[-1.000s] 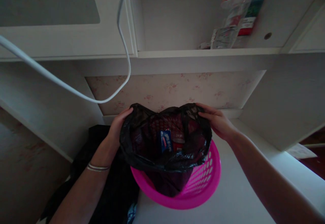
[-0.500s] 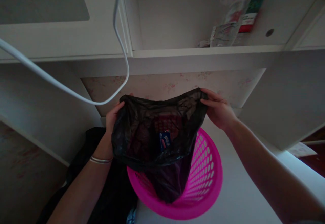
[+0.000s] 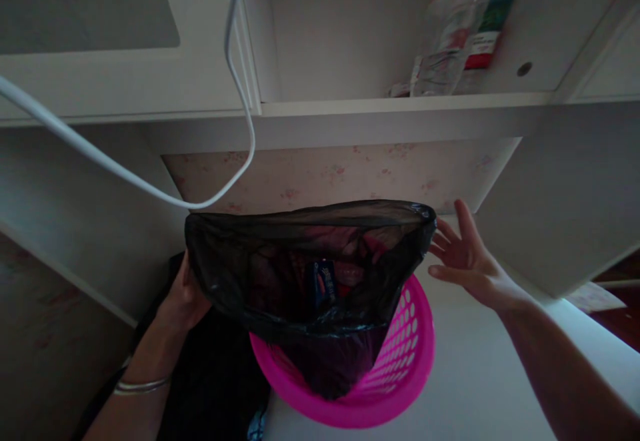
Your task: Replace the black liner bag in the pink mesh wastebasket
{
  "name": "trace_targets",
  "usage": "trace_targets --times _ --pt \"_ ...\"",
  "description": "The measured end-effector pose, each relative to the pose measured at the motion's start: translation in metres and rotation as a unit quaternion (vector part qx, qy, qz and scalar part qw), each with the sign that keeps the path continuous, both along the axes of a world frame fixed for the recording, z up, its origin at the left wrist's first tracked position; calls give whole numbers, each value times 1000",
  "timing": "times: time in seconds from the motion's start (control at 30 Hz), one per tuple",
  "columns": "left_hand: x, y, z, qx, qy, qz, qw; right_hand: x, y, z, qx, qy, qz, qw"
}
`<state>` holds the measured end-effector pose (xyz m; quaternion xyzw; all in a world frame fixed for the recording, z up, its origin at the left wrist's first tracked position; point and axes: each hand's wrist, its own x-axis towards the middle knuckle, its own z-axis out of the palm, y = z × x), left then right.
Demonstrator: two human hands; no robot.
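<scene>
A black plastic bag stands in a pink perforated basket, its mouth spread wide towards me. A small dark-blue packet lies inside the bag, with something red beside it. My left hand is against the outside of the bag's left edge, open, its fingers pointing upward and partly hidden by the bag. At the bag's right corner, my right hand is open with fingers spread, the fingertips close to the plastic; whether they touch it I cannot tell.
A white cable loops down at the left. Above is an open shelf with a clear plastic container and a green and red package. Dark cloth lies left of the basket, and white panels flank both sides.
Both hands have moved outward, and the bag's mouth is wider and slightly lower. My right hand has let go of the rim and spread its fingers; my left has slid down and left.
</scene>
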<state>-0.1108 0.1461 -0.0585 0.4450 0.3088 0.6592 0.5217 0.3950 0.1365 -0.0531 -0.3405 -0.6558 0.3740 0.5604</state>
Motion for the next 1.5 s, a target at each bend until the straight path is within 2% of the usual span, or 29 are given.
trace_targets --times 0.07,0.13,0.23,0.3,0.4,0.5,0.6,0.7,0.8,0.9,0.97,1.07,1.2,1.33,1.43,1.5 --pt "3 2 -3 -28 27 16 999 -13 -2 10 62 -77 -12 995" --pt "12 4 3 -43 28 45 998 -26 -1 22 103 -162 -40 981" --pt "28 6 20 -46 12 84 995 -36 2 36 104 -204 -97 969" --pt "33 7 31 -31 5 90 995 -36 4 42 79 -144 -128 978" --pt "33 10 43 -30 -41 105 993 -33 3 49 47 8 -148 988" --pt "32 14 50 -67 -120 126 982 -31 3 53 46 143 -177 973" --pt "33 11 49 -67 -140 123 980 -27 3 48 15 209 -184 960" --pt "34 -4 36 -48 -121 60 990 -19 -2 33 -56 186 -77 978" --pt "35 -20 20 -36 -52 -32 997 -18 -7 20 -57 101 35 993" --pt "42 -23 15 -47 45 -39 997 -32 -8 19 -69 17 76 995" --pt "52 -18 18 -63 83 -23 994 -45 -6 23 -90 -25 52 994" --pt "67 -8 25 -73 75 0 994 -60 0 25 -100 -26 3 995" --pt "78 0 30 -85 30 54 994 -65 7 19 -123 49 -53 990" --pt "79 3 41 -91 -33 92 991 -64 5 25 -95 128 -91 983" --pt "75 2 48 -116 -94 107 983 -62 -2 35 -63 186 -125 973" --pt "69 -3 44 -109 -94 91 985 -57 -7 35 -52 200 -111 972"
